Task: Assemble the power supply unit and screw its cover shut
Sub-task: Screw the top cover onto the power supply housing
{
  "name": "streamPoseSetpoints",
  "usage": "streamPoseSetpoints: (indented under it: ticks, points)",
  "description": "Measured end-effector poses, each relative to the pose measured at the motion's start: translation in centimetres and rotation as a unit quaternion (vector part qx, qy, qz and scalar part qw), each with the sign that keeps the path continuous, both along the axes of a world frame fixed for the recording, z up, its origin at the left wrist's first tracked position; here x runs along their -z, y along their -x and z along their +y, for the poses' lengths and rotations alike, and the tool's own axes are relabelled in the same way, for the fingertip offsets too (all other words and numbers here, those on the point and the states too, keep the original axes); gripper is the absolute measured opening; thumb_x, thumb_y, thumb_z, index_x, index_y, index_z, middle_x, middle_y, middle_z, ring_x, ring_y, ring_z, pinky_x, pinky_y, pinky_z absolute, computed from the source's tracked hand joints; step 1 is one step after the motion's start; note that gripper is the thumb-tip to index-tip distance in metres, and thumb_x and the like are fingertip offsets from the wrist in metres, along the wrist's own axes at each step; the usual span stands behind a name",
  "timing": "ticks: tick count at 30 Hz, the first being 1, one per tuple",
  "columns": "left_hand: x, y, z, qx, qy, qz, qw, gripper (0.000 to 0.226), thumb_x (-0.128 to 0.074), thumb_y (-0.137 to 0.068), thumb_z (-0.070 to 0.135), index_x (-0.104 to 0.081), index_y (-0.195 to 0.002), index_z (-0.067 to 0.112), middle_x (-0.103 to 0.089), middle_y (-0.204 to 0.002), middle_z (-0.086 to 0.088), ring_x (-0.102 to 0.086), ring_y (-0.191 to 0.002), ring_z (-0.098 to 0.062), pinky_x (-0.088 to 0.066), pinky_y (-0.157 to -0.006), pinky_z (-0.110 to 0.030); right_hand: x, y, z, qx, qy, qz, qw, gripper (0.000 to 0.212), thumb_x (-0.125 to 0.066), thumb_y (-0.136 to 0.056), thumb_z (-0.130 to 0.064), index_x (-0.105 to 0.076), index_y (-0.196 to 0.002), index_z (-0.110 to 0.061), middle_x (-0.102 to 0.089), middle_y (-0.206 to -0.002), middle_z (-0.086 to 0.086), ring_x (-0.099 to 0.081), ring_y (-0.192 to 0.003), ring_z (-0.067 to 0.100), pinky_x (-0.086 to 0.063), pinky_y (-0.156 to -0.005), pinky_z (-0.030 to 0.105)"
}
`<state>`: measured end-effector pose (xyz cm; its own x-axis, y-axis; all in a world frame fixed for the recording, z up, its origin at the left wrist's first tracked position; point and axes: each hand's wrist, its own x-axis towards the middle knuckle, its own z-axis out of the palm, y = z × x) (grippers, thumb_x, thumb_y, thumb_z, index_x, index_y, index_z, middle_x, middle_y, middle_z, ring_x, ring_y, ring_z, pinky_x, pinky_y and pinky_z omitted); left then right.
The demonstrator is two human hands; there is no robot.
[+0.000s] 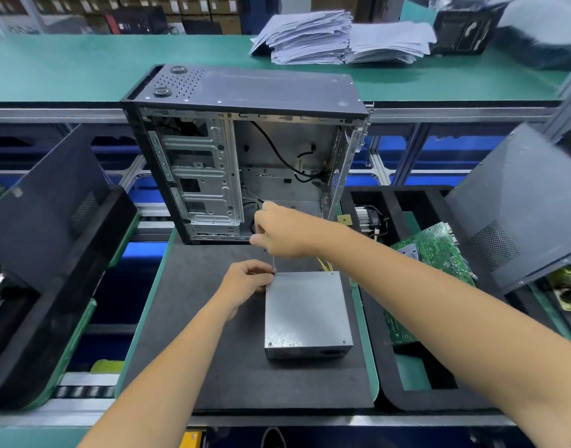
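Fingers of the right hand (282, 232) are curled around the handle of a thin screwdriver (273, 264), held upright with its shaft pointing down. Just below, the fingers of the left hand (247, 281) are bent and pinch together at the screwdriver's tip, right at the far left corner of the power supply unit (305, 310); whether a screw sits between them is too small to tell.

From the head camera, the power supply unit is a closed grey metal box lying flat on a dark foam mat (193, 334), right of the mat's middle. Its cover faces up, with small screws showing at its near corners. Yellow wires (323, 264) stick out from its far side.

At the far edge of the mat, an open computer case (242, 150) stands upright, its bare metal inside and black cables facing the viewer. To the right of the mat, a black foam tray (390, 367) holds a green circuit board (433, 253) and a cooler fan (369, 218). Dark side panels (517, 202) lean at the left and right. Stacks of paper (339, 37) lie on the green bench (84, 66) behind.
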<state>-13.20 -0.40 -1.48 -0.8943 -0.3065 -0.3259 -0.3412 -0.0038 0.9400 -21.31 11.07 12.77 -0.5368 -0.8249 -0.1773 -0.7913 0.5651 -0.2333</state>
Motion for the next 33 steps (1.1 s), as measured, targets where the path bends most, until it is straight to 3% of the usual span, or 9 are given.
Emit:
streamPoseSetpoints:
  ticks: [3,7,10,14,18,22,26,29,33]
  points:
    - [0.0,0.2,0.0,-0.005,-0.024,-0.021,0.999,0.014,-0.071,-0.078,-0.003,-0.074,-0.084,0.009,-0.072,-0.074,0.000,-0.064,-0.062,-0.011,-0.053,-0.060,-0.021,-0.5,0.3,0.0,-0.025,-0.015,0.006,1.000,0.016,-0.053,-0.086,-0.007,-0.062,-0.095,0.003,-0.057,-0.100,0.019,-0.056,-0.081,0.031,-0.043,-0.062,0.040]
    - [0.1,0.4,-0.4,0.002,-0.029,-0.030,0.999,0.014,-0.071,-0.078,-0.002,-0.074,-0.085,0.010,-0.072,-0.074,-0.001,-0.065,-0.064,-0.012,-0.053,-0.063,-0.025,-0.4,0.5,-0.1,0.029,0.010,0.074,0.997,0.036,-0.050,-0.096,-0.025,-0.039,-0.065,-0.011,-0.042,-0.068,0.005,-0.046,-0.060,0.024,-0.026,-0.046,0.028]
    - [0.1,0.2,-0.5,0.005,-0.035,-0.029,0.999,0.013,-0.072,-0.078,0.000,-0.075,-0.086,0.010,-0.073,-0.078,-0.001,-0.066,-0.065,-0.010,-0.054,-0.061,-0.022,-0.1,0.2,-0.3,0.010,-0.019,0.111,0.994,0.043,-0.041,-0.100,-0.034,-0.037,-0.063,-0.012,-0.042,-0.065,0.003,-0.044,-0.055,0.021,-0.027,-0.046,0.028]
    - [0.0,0.2,-0.3,-0.002,-0.037,-0.026,0.999,0.013,-0.071,-0.078,-0.002,-0.074,-0.082,0.010,-0.074,-0.081,-0.001,-0.066,-0.066,-0.010,-0.054,-0.063,-0.023,-0.8,-0.1,-0.3,-0.052,-0.032,-0.022,0.998,0.013,-0.055,-0.088,-0.018,-0.044,-0.092,-0.011,-0.043,-0.097,0.006,-0.046,-0.068,0.020,-0.037,-0.058,0.032]
    - [-0.1,0.3,-0.2,0.003,-0.031,-0.026,0.999,0.012,-0.069,-0.080,-0.004,-0.073,-0.085,0.006,-0.073,-0.077,-0.001,-0.065,-0.063,-0.010,-0.054,-0.061,-0.023,-1.4,0.4,-0.5,-0.061,-0.040,0.047,0.996,0.003,-0.057,-0.085,-0.007,-0.060,-0.084,-0.006,-0.057,-0.088,0.008,-0.055,-0.077,0.024,-0.034,-0.050,0.026]
    - [0.0,0.1,-0.2,-0.002,-0.030,-0.026,0.999,0.011,-0.069,-0.080,-0.002,-0.073,-0.087,0.006,-0.072,-0.074,-0.002,-0.065,-0.064,-0.011,-0.054,-0.061,-0.023,-0.6,0.4,-0.7,-0.037,-0.049,0.126,0.990,0.039,-0.044,-0.101,-0.027,-0.032,-0.066,-0.014,-0.034,-0.066,0.002,-0.040,-0.056,0.018,-0.023,-0.044,0.028]
    - [-0.1,0.2,-0.3,0.006,-0.013,-0.022,1.000,0.011,-0.069,-0.080,-0.003,-0.073,-0.087,0.005,-0.072,-0.082,-0.007,-0.064,-0.067,-0.015,-0.056,-0.065,-0.025,-0.8,0.5,-0.5,-0.060,-0.080,0.042,0.994,0.015,-0.048,-0.096,-0.020,-0.041,-0.086,-0.012,-0.038,-0.085,0.004,-0.042,-0.060,0.020,-0.030,-0.052,0.031]
    - [-0.2,0.4,-0.4,0.011,-0.010,-0.022,1.000,0.011,-0.068,-0.080,-0.004,-0.072,-0.084,0.005,-0.072,-0.085,-0.009,-0.063,-0.068,-0.017,-0.056,-0.063,-0.024,-0.9,0.6,-0.7,-0.089,-0.066,0.038,0.993,0.003,-0.054,-0.084,-0.004,-0.051,-0.083,-0.004,-0.047,-0.093,0.011,-0.047,-0.071,0.029,-0.037,-0.058,0.037]
    - [0.1,0.4,-0.5,0.014,-0.015,-0.028,0.999,0.011,-0.068,-0.080,-0.002,-0.073,-0.083,0.007,-0.073,-0.080,-0.006,-0.064,-0.066,-0.014,-0.054,-0.062,-0.025,-0.4,0.4,-1.1,-0.045,-0.038,0.102,0.993,0.041,-0.045,-0.100,-0.026,-0.033,-0.064,-0.012,-0.040,-0.067,0.005,-0.043,-0.058,0.021,-0.027,-0.045,0.030]
